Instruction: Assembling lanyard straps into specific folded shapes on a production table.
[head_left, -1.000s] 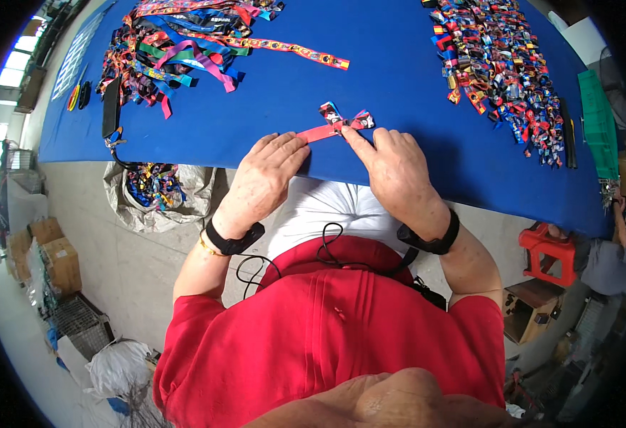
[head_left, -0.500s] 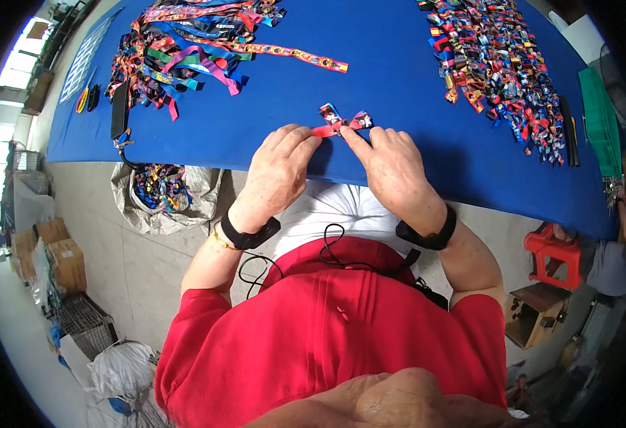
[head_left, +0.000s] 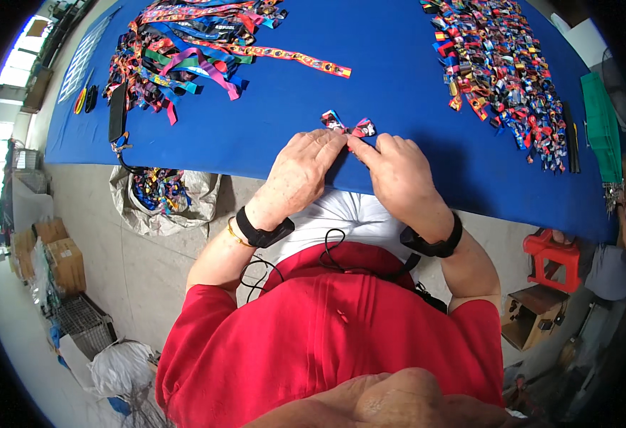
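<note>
A small patterned ribbon bow, in red, black, white and blue, is at the blue table's near edge. Its two loops spread upward and sideways past my fingertips. My left hand comes at it from the left, fingers pressed together at the bow's middle. From the right, my right hand pinches the same spot, its index finger stretched toward the left fingertips. The lower part of the bow is hidden behind my fingers.
Loose printed ribbons lie heaped at the table's far left, beside scissors. Rows of finished bows cover the right side. A sack of ribbon pieces stands on the floor at left; a red stool stands at right.
My left hand has slid right along the ribbon to the bow's middle, close against my right fingertips. The red ribbon length that showed between the hands is now covered.
</note>
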Demonstrator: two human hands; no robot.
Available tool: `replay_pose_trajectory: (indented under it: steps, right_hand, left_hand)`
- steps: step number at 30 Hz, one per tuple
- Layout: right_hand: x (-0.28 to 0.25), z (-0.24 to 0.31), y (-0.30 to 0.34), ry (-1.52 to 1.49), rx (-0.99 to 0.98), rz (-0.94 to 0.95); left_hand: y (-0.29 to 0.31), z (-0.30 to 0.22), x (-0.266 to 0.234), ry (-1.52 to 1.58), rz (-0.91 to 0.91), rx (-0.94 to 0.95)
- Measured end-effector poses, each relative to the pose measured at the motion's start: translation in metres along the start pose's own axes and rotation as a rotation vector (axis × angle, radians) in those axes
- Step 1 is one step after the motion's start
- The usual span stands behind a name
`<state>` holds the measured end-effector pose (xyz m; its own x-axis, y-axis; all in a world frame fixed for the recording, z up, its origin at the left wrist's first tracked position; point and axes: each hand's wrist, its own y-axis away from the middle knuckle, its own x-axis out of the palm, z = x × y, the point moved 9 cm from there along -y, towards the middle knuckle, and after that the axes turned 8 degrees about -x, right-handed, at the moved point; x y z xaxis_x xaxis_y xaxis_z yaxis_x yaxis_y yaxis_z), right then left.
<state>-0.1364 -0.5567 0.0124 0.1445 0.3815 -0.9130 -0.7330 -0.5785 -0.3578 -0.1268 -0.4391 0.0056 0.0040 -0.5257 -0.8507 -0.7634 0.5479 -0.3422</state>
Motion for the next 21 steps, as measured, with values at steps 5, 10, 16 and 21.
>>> replay_pose_trajectory:
  steps: [5, 10, 16, 21]
  right_hand:
    - [-0.001, 0.001, -0.001, 0.016, -0.008, -0.001]
    - [-0.001, 0.01, -0.001, 0.107, -0.034, 0.016]
    - [0.002, 0.011, -0.003, 0.122, -0.022, 0.099]
    - [0.003, 0.008, -0.008, 0.085, -0.002, 0.142]
  left_hand:
    - [0.001, 0.001, -0.001, -0.024, 0.017, 0.029]
    - [0.002, 0.003, -0.002, -0.002, 0.015, 0.036]
    - [0.001, 0.004, -0.001, 0.017, 0.008, 0.038]
    - [-0.002, 0.014, -0.002, 0.109, 0.007, 0.029]
